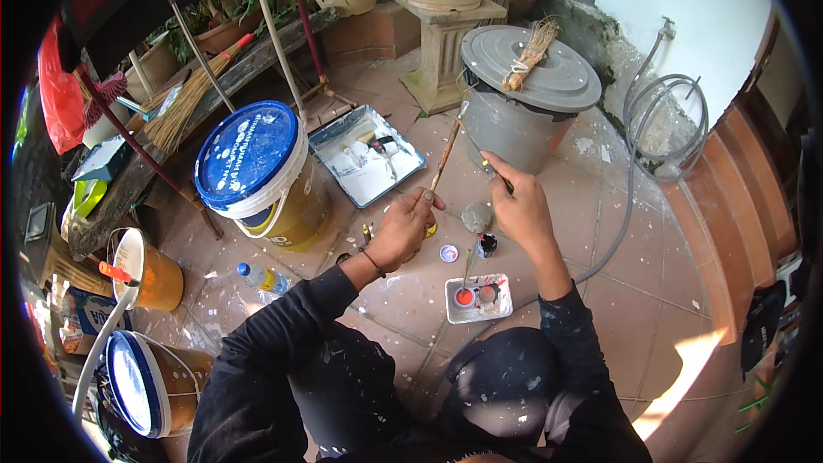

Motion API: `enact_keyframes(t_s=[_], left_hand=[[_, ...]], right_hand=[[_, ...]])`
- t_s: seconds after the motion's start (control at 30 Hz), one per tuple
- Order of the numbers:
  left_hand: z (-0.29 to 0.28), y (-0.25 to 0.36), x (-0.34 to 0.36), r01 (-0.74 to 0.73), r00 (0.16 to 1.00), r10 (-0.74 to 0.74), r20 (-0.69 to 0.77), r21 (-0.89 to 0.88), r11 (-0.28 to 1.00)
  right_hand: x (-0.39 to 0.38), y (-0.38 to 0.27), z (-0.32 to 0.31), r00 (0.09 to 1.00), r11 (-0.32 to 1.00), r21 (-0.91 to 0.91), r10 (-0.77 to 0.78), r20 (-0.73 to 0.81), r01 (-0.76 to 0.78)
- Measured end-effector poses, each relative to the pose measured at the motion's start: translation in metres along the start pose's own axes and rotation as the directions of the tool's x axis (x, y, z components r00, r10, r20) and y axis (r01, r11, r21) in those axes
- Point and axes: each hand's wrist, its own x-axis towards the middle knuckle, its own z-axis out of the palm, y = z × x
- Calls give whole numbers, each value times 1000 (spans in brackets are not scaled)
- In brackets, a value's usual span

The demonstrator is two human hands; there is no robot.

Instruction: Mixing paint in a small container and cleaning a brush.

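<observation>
My left hand (407,227) is closed round the lower end of a thin brown stick (445,157), which points up and away. In my right hand (521,210) is a slim tool with a dark and yellow handle (488,166); its thin shaft reaches toward the stick's upper end, and I cannot tell whether they touch. Below my hands a white tray (455,315) holds a cup of red-orange paint (465,297) with a thin stick standing in it, and a greyish cup (488,294). Nearby are a small dark pot (487,245), a round lid (448,253) and a stone (477,218).
A blue-lidded paint bucket (291,197) and a roller tray of white paint (343,173) stand ahead to the left. A grey bin (514,124) carries a bristle bundle (531,56). A hose (628,206) runs along the right; a water bottle (262,278) lies left.
</observation>
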Motion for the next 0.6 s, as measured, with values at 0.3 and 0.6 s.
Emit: enact_keyframes(t_s=[0.3, 0.6], left_hand=[[-5, 9, -1, 57, 998, -56, 8, -52, 997], [-15, -5, 10, -138, 972, 181, -151, 262, 955]], right_hand=[[2, 23, 6, 997, 971, 229, 61, 40, -68], [-16, -12, 1, 997, 997, -27, -72, 3, 72]])
